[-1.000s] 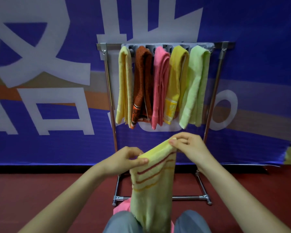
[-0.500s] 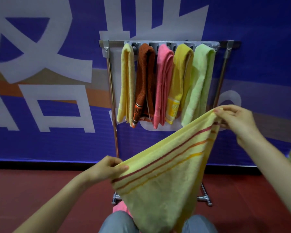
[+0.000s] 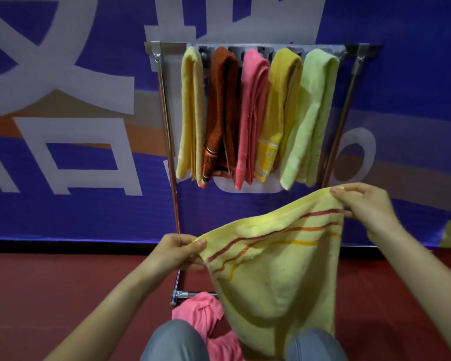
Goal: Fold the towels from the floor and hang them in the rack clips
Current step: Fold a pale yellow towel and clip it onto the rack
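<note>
Head view: left hand (image 3: pixel 177 252) and right hand (image 3: pixel 365 207) are pinching top corners of the striped towel (image 3: pixel 276 269), now stretching it open from bunched; folding is starting, hanging pending.

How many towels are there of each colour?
Yellow: 3 (pale yellow hanging towel, mustard hanging towel, striped yellow towel held up)
Pink: 2 (pink hanging towel, crumpled pink floor towel)
Brown: 1 (rust-brown hanging towel)
Green: 1 (light green hanging towel)
Total: 7
</note>
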### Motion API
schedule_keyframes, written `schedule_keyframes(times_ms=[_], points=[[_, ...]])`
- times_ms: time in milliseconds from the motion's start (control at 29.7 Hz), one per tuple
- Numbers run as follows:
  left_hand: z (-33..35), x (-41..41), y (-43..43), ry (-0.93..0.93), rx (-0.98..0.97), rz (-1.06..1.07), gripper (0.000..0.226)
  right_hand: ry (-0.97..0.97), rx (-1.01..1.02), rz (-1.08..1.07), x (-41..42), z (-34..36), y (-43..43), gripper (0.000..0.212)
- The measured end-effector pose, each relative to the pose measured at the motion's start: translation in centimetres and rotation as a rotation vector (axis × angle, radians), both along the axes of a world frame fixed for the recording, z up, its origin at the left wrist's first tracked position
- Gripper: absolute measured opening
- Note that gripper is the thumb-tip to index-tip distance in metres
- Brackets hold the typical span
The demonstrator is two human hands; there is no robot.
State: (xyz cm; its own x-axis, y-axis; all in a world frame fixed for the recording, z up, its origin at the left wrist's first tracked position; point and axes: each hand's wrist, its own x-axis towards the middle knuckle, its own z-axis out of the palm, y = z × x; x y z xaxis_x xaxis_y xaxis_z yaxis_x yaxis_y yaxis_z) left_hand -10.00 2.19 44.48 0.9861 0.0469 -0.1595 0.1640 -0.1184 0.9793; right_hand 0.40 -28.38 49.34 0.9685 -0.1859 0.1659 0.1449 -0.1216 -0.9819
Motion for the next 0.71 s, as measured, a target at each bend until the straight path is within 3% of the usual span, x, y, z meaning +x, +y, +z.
schedule_keyframes(times_ms=[202,370,707], points=[[0.1,0.7,-3.1,0.037,-0.175,0.048,0.024,0.099,-0.012,0.053,-1.5,-3.2,3.5,0.015],[-1.0,0.9,-6.2,0.049,-0.188,-0.002,0.03,0.11,0.039,0.19,-5.0,-5.9,8.7,0.02],[-5.1,-3.7,-6.8,0.048,-0.164,0.13,0.034,0.158,0.18,0.398,-12.0,-9.5,12.8,0.027]])
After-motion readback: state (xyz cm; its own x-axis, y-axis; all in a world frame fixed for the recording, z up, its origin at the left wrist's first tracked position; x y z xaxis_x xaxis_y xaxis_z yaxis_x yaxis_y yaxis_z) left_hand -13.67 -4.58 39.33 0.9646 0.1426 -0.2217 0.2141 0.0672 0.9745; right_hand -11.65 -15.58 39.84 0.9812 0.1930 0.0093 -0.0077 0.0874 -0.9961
